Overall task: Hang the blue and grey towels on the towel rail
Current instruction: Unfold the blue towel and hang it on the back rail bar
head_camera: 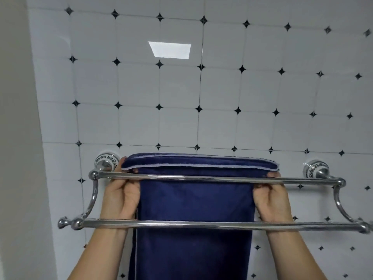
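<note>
Blue towel [194,201], plush, top folded above tubular chrome towel rail [181,224]; left hand [121,197], right hand [272,201], grips pinching its sides

The dark blue towel [193,199] is running off the bottom edge, its folded top partly hiding the fingers of the left hand [121,195] and right hand [271,201]. The chrome double-bar towel rail [201,224] is blurring at its right end.

Bathroom, glossy white wall tiles [222,87] with black diamond insets at 12 o'clock, chrome double towel rail [222,179] on patterned mounts [106,161] at 6 o'clock
</note>
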### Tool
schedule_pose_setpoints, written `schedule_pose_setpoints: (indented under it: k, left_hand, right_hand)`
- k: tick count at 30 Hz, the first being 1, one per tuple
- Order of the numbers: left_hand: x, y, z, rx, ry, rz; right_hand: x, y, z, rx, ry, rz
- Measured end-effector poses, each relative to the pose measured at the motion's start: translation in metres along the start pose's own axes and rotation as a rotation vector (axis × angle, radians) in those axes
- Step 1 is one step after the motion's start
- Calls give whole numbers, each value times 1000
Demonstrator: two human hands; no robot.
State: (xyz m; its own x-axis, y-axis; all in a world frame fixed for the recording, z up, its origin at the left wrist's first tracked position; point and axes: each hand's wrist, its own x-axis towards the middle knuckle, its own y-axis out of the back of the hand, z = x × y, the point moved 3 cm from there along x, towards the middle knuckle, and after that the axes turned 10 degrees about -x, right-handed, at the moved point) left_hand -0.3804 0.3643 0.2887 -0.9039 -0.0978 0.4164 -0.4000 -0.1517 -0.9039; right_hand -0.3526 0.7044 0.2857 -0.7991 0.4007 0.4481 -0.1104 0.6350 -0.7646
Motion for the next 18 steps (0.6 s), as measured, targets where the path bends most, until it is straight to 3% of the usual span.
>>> schedule_pose_setpoints:
  k: [4, 7, 11, 14, 18]
  left_hand:
    - [-6, 3, 7, -73, -38, -76]
    - [-8, -4, 6, -64, -65, -184]
    - [-2, -11, 0, 79, -97, -183]
    - [2, -6, 1, 241, -175, -143]
    - [3, -4, 4, 308, -231, -179]
  right_hand:
    - [-4, 9, -3, 94, -22, -143]
    - [-7, 11, -5, 19, 10, -227]
    - [-7, -1, 1, -179, 97, -26]
    - [-6, -4, 5, -178, 232, 90]
    - [-4, -10, 1, -175, 234, 38]
